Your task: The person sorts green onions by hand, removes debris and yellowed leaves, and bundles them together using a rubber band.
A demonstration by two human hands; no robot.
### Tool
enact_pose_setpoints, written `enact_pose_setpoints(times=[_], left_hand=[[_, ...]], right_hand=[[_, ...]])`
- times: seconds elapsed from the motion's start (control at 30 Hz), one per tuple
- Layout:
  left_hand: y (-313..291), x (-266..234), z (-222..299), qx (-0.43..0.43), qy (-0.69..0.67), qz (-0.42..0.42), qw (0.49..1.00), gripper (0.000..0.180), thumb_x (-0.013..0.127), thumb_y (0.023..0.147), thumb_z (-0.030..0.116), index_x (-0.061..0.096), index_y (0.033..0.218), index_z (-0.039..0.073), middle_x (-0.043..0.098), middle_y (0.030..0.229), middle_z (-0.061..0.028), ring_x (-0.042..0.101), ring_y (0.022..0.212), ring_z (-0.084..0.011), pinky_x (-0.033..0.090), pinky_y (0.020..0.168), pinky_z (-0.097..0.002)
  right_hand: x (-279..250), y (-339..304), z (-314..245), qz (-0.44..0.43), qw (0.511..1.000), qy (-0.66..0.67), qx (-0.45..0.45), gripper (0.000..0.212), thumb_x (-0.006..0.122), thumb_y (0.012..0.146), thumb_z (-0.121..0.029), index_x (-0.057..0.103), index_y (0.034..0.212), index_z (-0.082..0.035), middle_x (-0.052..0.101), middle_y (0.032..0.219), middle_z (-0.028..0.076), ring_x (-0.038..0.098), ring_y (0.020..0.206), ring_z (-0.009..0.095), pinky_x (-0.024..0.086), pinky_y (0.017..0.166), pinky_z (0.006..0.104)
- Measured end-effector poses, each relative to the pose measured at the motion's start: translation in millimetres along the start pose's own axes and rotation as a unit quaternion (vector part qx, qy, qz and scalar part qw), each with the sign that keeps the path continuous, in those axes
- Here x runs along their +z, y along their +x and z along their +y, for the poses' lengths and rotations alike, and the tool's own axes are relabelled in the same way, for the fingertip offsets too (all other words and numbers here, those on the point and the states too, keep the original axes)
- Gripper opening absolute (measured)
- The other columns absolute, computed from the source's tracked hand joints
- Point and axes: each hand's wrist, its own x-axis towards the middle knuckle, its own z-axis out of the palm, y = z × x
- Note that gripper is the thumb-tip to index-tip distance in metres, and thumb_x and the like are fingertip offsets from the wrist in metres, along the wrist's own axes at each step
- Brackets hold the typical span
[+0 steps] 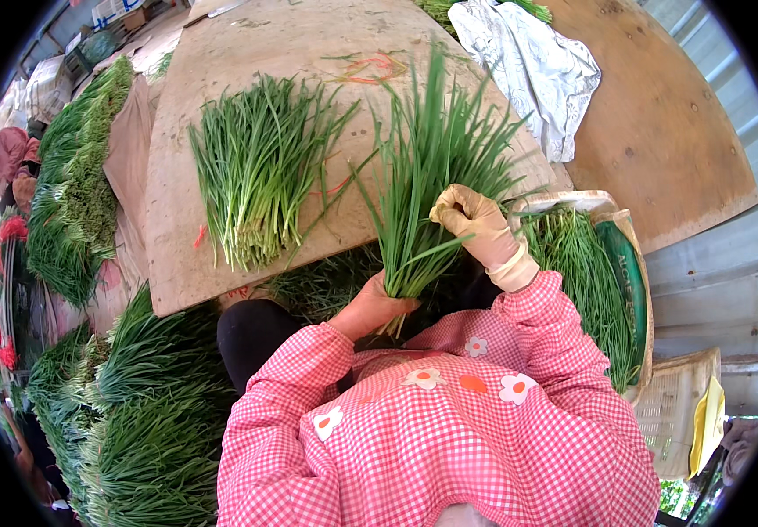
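My bare left hand (372, 307) is closed around the lower stalks of a bunch of garlic chives (427, 167). The leaves fan up and away over the near edge of the wooden board (172, 263). My right hand (477, 227), in a thin pale glove, is at the right side of the bunch with thumb and fingers pinched together. What the pinch holds, if anything, I cannot make out. On the board to the left lies a larger pile of chives (260, 167), its pale cut ends toward me.
A crate (646, 290) full of chives (576, 281) stands at my right. Long heaps of chives (155, 413) lie at the left. Red ties (370, 68) and a white cloth (532, 66) are at the far side. Another person (12, 158) is at the far left.
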Motion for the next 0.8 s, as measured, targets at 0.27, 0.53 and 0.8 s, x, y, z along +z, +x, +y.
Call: enact_pose_setpoints(times=[0.27,0.53,0.8], left_hand=[[1.3,3.4,-1.3,0.004,-0.063,0.009,0.998,0.038,0.064,0.073,-0.003,0.057,0.11,0.005,0.061,0.098,-0.0004,0.056,0.085,-0.0106,0.046,0.078,-0.0268],[2.9,-1.6,12.6,-0.049,-0.169,0.047,0.983,0.024,0.065,0.074,0.001,0.057,0.097,0.005,0.058,0.078,-0.0025,0.057,0.068,-0.0137,0.047,0.062,-0.0271],[14.3,2.7,-13.2,0.189,0.112,0.106,0.97,0.053,0.068,0.073,0.008,0.045,0.12,0.0,0.064,0.094,-0.0095,0.061,0.083,-0.0191,0.049,0.075,-0.0308]], right_hand=[[-37.6,13.6,14.5,0.222,0.879,-0.401,-0.129,0.007,0.059,0.079,-0.013,0.057,0.084,-0.008,0.06,0.073,0.012,0.059,0.065,0.028,0.047,0.059,0.0382],[-70.3,-52.7,-10.6,0.077,0.837,-0.534,-0.092,0.035,0.057,0.077,-0.011,0.053,0.11,-0.001,0.056,0.1,0.017,0.055,0.092,0.031,0.043,0.083,0.0374],[40.7,-70.7,31.6,-0.146,0.958,0.176,0.172,0.067,0.071,0.076,-0.026,0.037,0.128,0.001,0.048,0.121,0.01,0.047,0.108,0.017,0.037,0.094,0.0297]])
